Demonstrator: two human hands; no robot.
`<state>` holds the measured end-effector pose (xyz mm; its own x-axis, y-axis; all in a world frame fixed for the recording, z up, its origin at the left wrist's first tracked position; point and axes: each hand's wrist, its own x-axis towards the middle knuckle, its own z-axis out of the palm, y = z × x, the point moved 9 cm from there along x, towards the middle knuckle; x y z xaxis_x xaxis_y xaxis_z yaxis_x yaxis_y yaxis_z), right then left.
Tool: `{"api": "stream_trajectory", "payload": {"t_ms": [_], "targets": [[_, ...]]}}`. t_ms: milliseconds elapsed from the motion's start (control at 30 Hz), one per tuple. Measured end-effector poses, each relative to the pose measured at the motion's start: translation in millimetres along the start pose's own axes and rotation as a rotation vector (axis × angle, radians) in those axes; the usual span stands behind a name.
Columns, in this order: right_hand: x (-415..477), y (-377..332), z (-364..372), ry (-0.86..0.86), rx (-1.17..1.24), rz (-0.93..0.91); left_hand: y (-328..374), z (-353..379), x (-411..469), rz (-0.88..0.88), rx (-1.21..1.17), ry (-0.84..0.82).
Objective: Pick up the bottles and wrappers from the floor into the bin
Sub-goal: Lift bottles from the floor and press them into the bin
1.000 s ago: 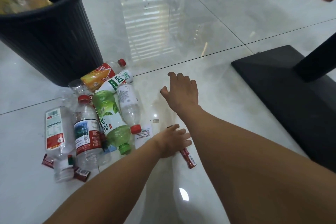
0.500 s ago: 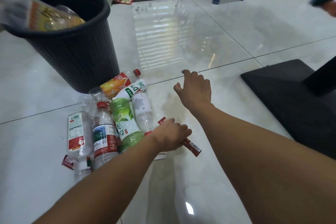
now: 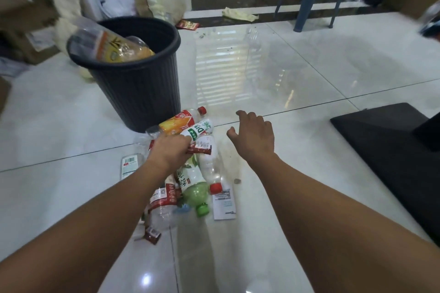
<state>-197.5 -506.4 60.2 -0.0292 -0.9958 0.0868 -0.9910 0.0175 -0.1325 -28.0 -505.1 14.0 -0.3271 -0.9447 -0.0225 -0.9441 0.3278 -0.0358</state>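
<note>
- The left hand (image 3: 170,151) is curled tight on a red wrapper (image 3: 200,150), held just above the heap of bottles in the middle of the frame. I judge this to be the piece now headed for the bin.
- The right hand (image 3: 253,137) holds nothing. Its fingers are spread and relaxed, and it hangs over bare floor (image 3: 309,78) just right of the heap.
- The bin (image 3: 142,93) stands in the upper left, just behind the heap. A big bottle (image 3: 112,46) with an orange label already lies across its top, so some of the job is done.
- Most of it is left. An orange bottle (image 3: 181,121) and a white-and-green bottle (image 3: 200,129) lie nearest the bin. Lower in the frame are a clear bottle (image 3: 210,166) with a red cap, a green bottle (image 3: 194,188), a red-labelled bottle (image 3: 164,200) partly under the left forearm, and a flattened bottle (image 3: 129,165) at the heap's left edge.
- Wrappers left on the floor: a white slip (image 3: 223,202) at the right of the heap, a second red wrapper (image 3: 152,234) at lower centre, and a red packet (image 3: 188,24) far up by the dark step.
- On this showing the task looks well under halfway.
</note>
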Motion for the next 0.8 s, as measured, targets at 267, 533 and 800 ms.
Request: {"api": "stream_trajectory", "payload": {"t_ms": [267, 533, 800], "targets": [[-10, -31, 31, -0.157, -0.014, -0.006, -65, -31, -14, -0.279, -0.078, 0.126], [-6, -52, 62, -0.25, 0.027, 0.053, -83, -38, -8, -0.354, -0.154, 0.148], [-8, -63, 96, -0.282, 0.012, 0.039, -84, -26, -1, -0.353, -0.214, 0.187]]}}
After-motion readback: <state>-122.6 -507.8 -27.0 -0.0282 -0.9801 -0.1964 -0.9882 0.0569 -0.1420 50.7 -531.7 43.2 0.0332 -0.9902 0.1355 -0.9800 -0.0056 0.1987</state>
